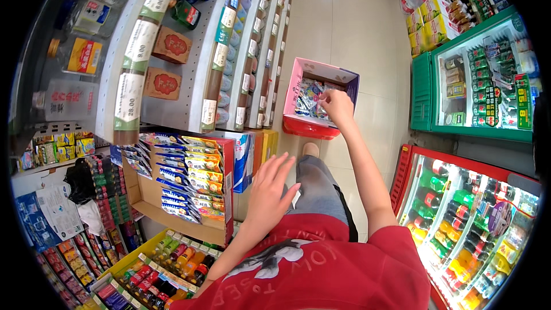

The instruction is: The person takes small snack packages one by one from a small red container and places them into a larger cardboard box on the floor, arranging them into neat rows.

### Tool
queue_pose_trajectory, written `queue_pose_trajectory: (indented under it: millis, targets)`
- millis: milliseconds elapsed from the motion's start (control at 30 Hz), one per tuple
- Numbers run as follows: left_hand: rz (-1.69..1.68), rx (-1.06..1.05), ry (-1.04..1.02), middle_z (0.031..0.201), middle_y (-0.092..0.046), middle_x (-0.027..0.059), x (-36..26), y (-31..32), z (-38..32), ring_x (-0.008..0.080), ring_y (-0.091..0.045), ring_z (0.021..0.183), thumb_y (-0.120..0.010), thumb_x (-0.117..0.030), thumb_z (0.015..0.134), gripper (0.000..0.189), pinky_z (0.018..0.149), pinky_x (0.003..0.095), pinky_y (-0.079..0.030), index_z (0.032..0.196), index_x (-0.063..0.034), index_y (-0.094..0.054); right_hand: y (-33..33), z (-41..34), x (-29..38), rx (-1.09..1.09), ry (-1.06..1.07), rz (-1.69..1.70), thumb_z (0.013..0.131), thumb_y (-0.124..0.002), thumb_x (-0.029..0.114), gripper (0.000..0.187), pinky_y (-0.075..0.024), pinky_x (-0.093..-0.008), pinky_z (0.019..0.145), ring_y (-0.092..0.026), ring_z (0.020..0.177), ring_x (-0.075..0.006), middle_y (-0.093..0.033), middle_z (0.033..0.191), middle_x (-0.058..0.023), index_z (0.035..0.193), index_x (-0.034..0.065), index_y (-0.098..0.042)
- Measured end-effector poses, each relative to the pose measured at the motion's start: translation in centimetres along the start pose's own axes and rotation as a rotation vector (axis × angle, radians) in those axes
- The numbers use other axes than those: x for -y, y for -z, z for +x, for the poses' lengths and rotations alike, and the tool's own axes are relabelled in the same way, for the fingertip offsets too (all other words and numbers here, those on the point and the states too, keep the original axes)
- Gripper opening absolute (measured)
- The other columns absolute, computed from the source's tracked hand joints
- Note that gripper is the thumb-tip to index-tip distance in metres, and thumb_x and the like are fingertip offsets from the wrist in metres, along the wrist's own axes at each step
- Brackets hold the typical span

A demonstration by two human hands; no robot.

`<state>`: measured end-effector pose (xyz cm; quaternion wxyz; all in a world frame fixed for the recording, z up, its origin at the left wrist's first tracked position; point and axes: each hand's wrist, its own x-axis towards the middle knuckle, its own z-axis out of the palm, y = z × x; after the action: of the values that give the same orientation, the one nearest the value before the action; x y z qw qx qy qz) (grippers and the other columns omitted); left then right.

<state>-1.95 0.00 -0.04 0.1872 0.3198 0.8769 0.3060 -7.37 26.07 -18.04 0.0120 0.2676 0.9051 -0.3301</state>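
My right hand [336, 104] reaches over a pink and purple cardboard box [294, 88], its fingertips together above the small packets [308, 94] inside; whether it pinches one cannot be told. The box rests on something red [311, 128], in front of my foot. My left hand [272, 186] has its fingers spread and holds nothing, at the front of my body. Left of it stands an open cardboard display box [228, 189] with rows of snack packets [204, 176].
Shelves [206, 73] of bottles and cartons with price tags run along the left. A green drinks fridge [467, 134] and a red-framed one [402, 176] stand at the right, yellow cartons [434, 21] beyond them. Small bottles [185, 258] fill a rack at lower left.
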Motion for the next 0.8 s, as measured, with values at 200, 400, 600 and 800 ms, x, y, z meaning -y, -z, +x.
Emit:
queue_pose_trajectory:
  millis: [200,400,600,800]
  targets:
    - [-0.016,0.037,0.064,0.137,-0.051,0.0156,-1.0,-1.9,1.5,0.0377,-0.045,0.128,-0.068,-0.015,0.085,0.052,0.106,0.0432,-0.037,0.133,-0.0025,-0.052,-7.6,5.5,-3.8,0.178,-0.019,-0.285,0.074,-0.068,0.016,0.014,-0.0561,-0.0431,0.073,-0.07,0.084,-0.0336,-0.071,0.088,-0.0168,0.087,0.0113,-0.073]
    - [-0.021,0.039,0.144,0.136,-0.052,0.0157,-0.7,-2.7,1.8,0.0378,-0.045,0.127,-0.068,-0.013,0.084,0.051,0.105,0.0433,-0.038,0.132,-0.0023,-0.053,-11.8,9.9,-6.2,0.188,-0.183,-0.367,0.079,-0.064,0.015,0.019,-0.057,-0.0441,0.078,-0.07,0.092,-0.0361,-0.071,0.099,-0.0187,0.093,0.0049,-0.073]
    - [-0.015,0.041,0.211,0.136,-0.052,0.0161,0.0,-3.2,2.0,0.0376,-0.046,0.125,-0.068,-0.013,0.084,0.051,0.105,0.0431,-0.038,0.132,-0.0026,-0.053,-14.2,12.1,-9.1,0.261,-0.342,-0.366,0.083,-0.063,0.013,0.025,-0.0557,-0.0425,0.085,-0.067,0.105,-0.0314,-0.069,0.112,-0.0157,0.105,0.0081,-0.072]
    - [-0.003,0.061,0.251,0.135,-0.051,0.0161,0.5,-3.6,2.2,0.0372,-0.047,0.123,-0.068,-0.014,0.084,0.052,0.103,0.0426,-0.038,0.132,-0.0029,-0.053,-15.8,12.3,-10.3,0.266,-0.312,-0.375,0.082,-0.062,0.011,0.025,-0.0552,-0.0428,0.085,-0.067,0.104,-0.0316,-0.069,0.111,-0.0166,0.105,0.0084,-0.072]
